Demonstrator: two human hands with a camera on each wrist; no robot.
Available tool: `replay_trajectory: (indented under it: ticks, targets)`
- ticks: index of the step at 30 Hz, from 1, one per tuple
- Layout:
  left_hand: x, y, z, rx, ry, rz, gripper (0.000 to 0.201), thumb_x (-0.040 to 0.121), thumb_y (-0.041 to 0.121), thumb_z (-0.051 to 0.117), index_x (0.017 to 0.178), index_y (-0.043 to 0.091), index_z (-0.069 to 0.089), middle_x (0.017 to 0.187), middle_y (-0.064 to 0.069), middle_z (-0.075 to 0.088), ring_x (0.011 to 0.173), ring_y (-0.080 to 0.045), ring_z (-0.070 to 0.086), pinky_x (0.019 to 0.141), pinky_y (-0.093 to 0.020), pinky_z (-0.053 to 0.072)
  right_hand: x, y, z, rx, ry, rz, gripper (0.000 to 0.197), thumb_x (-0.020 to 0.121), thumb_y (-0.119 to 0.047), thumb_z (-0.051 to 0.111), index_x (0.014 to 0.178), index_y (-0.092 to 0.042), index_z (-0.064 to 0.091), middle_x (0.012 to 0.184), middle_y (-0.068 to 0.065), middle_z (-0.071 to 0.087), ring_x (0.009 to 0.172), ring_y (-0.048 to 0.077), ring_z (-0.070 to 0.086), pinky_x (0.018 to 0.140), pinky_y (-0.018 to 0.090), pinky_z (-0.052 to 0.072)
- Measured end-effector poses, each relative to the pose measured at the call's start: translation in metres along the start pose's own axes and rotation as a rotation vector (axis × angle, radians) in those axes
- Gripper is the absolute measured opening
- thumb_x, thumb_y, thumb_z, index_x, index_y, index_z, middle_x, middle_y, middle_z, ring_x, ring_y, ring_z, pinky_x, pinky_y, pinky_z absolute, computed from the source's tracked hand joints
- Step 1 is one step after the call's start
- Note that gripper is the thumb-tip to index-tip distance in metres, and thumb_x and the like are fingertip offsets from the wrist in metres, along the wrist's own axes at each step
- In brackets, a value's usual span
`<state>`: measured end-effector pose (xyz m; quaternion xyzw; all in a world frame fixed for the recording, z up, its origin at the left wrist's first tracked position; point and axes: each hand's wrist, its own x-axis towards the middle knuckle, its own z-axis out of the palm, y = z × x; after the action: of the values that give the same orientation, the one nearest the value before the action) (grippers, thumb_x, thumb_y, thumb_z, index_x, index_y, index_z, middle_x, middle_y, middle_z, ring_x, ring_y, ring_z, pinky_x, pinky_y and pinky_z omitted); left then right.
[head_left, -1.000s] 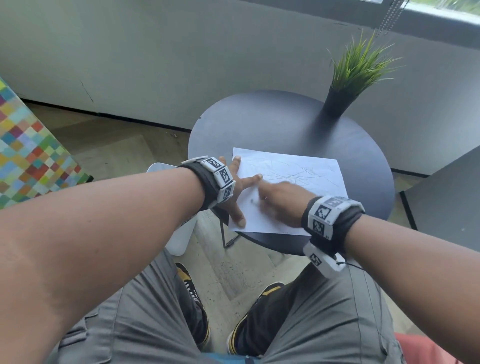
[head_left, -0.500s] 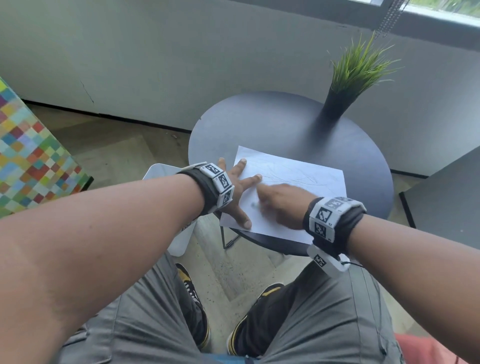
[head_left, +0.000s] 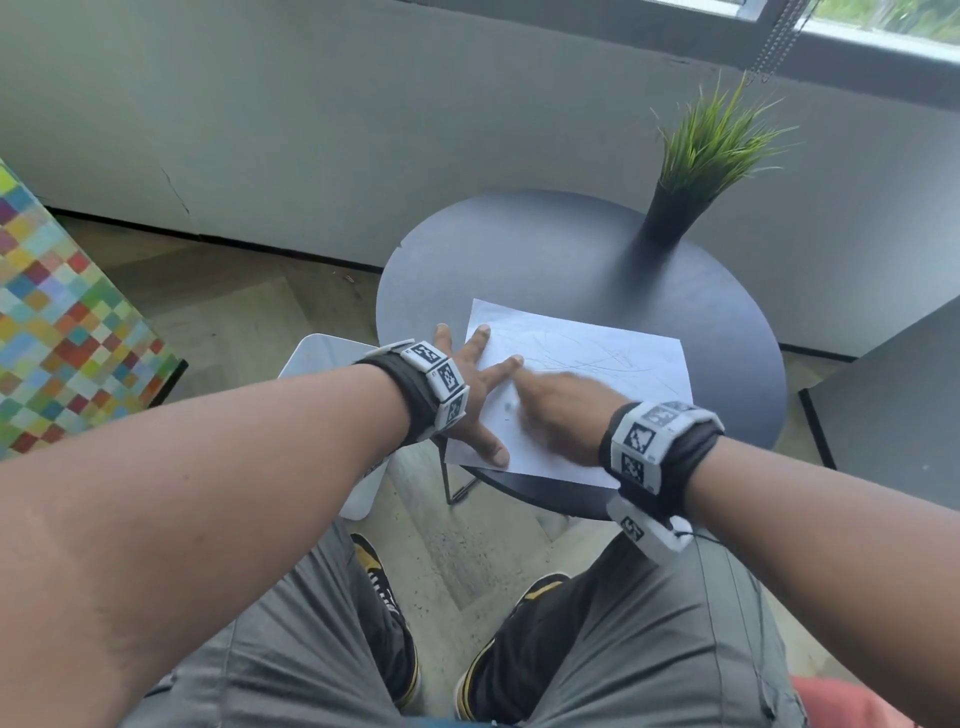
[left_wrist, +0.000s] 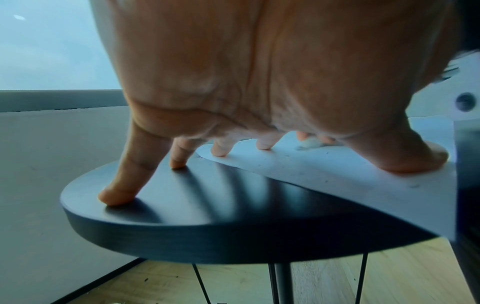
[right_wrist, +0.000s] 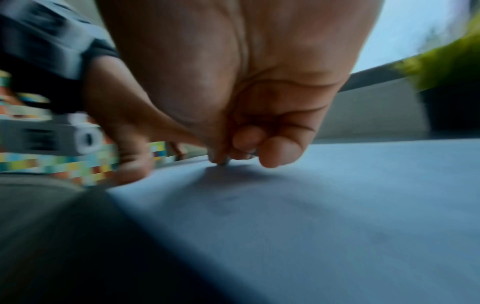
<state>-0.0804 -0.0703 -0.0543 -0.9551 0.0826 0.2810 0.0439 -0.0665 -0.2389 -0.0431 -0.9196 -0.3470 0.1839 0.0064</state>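
Wooden floor (head_left: 483, 545) shows nearest, between grey-trousered knees and two black-and-yellow shoes, and both forearms reach forward over it to a round dark bench (head_left: 545, 260). On the near part of the bench lies a white sheet of paper (head_left: 597, 358) carrying faint pencil lines, its near left corner hanging past the rim. The left hand (head_left: 475, 384) is spread flat with straight fingers: the left wrist view shows the thumb and two fingers (left_wrist: 263, 146) pressing on the paper and the other two on bare bench beside it, though from the head view the wristband hides the little finger. Just to its right, the right hand (head_left: 561, 410) is smeared by motion blur; its fingers are curled together and pinch a small pale object (left_wrist: 310, 143) whose tip touches the sheet. What that object is cannot be made out, since the fingers cover most of it and the right wrist view is blurred as well. At the far edge of the bench stands a grass plant (head_left: 711, 145) in a dark pot. Beyond are a grey wall (head_left: 363, 130) and a window (head_left: 883, 15) cut off by the frame; a multicoloured chequered panel (head_left: 62, 338) is cropped at left.
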Motion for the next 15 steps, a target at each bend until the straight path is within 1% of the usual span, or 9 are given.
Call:
replay_trajectory:
  ticks: [1, 2, 3, 4, 6, 8, 10, 12, 15]
  targets:
    - [0.000, 0.000, 0.000, 0.004, -0.004, -0.001, 0.131, 0.055, 0.095, 0.059, 0.151, 0.050, -0.019, 0.164, -0.003, -0.025, 0.145, -0.057, -0.012, 0.111, -0.073, 0.021, -0.004, -0.009, 0.004, 0.003, -0.052, -0.075, 0.015, 0.096, -0.024, 0.045, 0.106, -0.014, 0.040, 0.085, 0.001, 0.053, 0.075, 0.025, 0.045, 0.066, 0.033, 0.035]
    - [0.000, 0.000, 0.000, 0.006, -0.002, 0.001, 0.132, 0.054, 0.095, 0.058, 0.151, 0.050, -0.019, 0.164, -0.003, -0.025, 0.145, -0.057, -0.012, 0.111, -0.073, 0.021, -0.007, -0.013, 0.006, 0.002, -0.083, -0.109, 0.014, 0.096, -0.026, 0.046, 0.103, -0.014, 0.041, 0.081, 0.000, 0.051, 0.075, 0.026, 0.047, 0.065, 0.034, 0.036]
    - [0.000, 0.000, 0.000, 0.002, -0.001, 0.000, 0.132, 0.054, 0.095, 0.058, 0.151, 0.049, -0.019, 0.164, -0.004, -0.024, 0.145, -0.056, -0.012, 0.111, -0.073, 0.022, -0.006, -0.010, 0.005, 0.005, -0.076, -0.102, 0.016, 0.096, -0.029, 0.046, 0.101, -0.015, 0.040, 0.081, 0.002, 0.052, 0.077, 0.028, 0.050, 0.066, 0.035, 0.039]
    - [-0.001, 0.001, 0.000, -0.006, 0.000, -0.001, 0.133, 0.054, 0.095, 0.058, 0.151, 0.049, -0.019, 0.164, -0.004, -0.024, 0.145, -0.056, -0.012, 0.111, -0.073, 0.022, -0.003, -0.001, 0.002, 0.019, -0.045, -0.047, 0.020, 0.097, -0.033, 0.044, 0.099, -0.015, 0.039, 0.085, 0.006, 0.055, 0.079, 0.031, 0.053, 0.067, 0.037, 0.041]
    - [-0.001, 0.003, 0.001, -0.021, 0.003, -0.011, 0.133, 0.053, 0.096, 0.058, 0.151, 0.049, -0.019, 0.164, -0.004, -0.024, 0.145, -0.056, -0.013, 0.111, -0.073, 0.021, 0.003, 0.023, -0.004, 0.058, 0.032, 0.126, 0.025, 0.097, -0.039, 0.040, 0.098, -0.014, 0.036, 0.093, 0.013, 0.059, 0.083, 0.033, 0.055, 0.070, 0.039, 0.043]
    - [-0.002, 0.003, 0.001, -0.041, -0.006, -0.022, 0.132, 0.053, 0.096, 0.058, 0.151, 0.051, -0.019, 0.164, -0.002, -0.025, 0.145, -0.055, -0.015, 0.111, -0.073, 0.020, 0.006, 0.039, -0.006, 0.053, 0.065, 0.255, 0.021, 0.097, -0.034, 0.040, 0.098, -0.013, 0.036, 0.098, 0.018, 0.059, 0.086, 0.035, 0.054, 0.071, 0.039, 0.043]
    - [-0.003, 0.000, 0.001, -0.051, -0.008, -0.015, 0.130, 0.053, 0.097, 0.056, 0.150, 0.053, -0.018, 0.164, -0.002, -0.024, 0.146, -0.054, -0.014, 0.112, -0.072, 0.020, 0.008, 0.046, -0.004, 0.066, 0.074, 0.320, 0.019, 0.097, -0.031, 0.037, 0.097, -0.013, 0.034, 0.094, 0.017, 0.058, 0.083, 0.033, 0.051, 0.068, 0.038, 0.041]
    - [-0.004, -0.003, 0.000, -0.039, 0.001, 0.004, 0.126, 0.054, 0.097, 0.055, 0.149, 0.055, -0.016, 0.165, -0.002, -0.022, 0.147, -0.052, -0.009, 0.113, -0.071, 0.022, 0.008, 0.049, -0.005, 0.109, 0.088, 0.357, 0.021, 0.099, -0.033, 0.035, 0.096, -0.013, 0.033, 0.090, 0.015, 0.056, 0.080, 0.032, 0.049, 0.067, 0.038, 0.041]
    - [-0.009, -0.005, 0.001, -0.026, 0.006, -0.001, 0.123, 0.056, 0.096, 0.055, 0.150, 0.055, -0.014, 0.165, -0.002, -0.021, 0.149, -0.046, -0.008, 0.112, -0.072, 0.020, 0.007, 0.047, -0.007, 0.097, 0.104, 0.356, 0.019, 0.099, -0.032, 0.037, 0.095, -0.014, 0.032, 0.096, 0.017, 0.060, 0.080, 0.032, 0.049, 0.067, 0.038, 0.040]
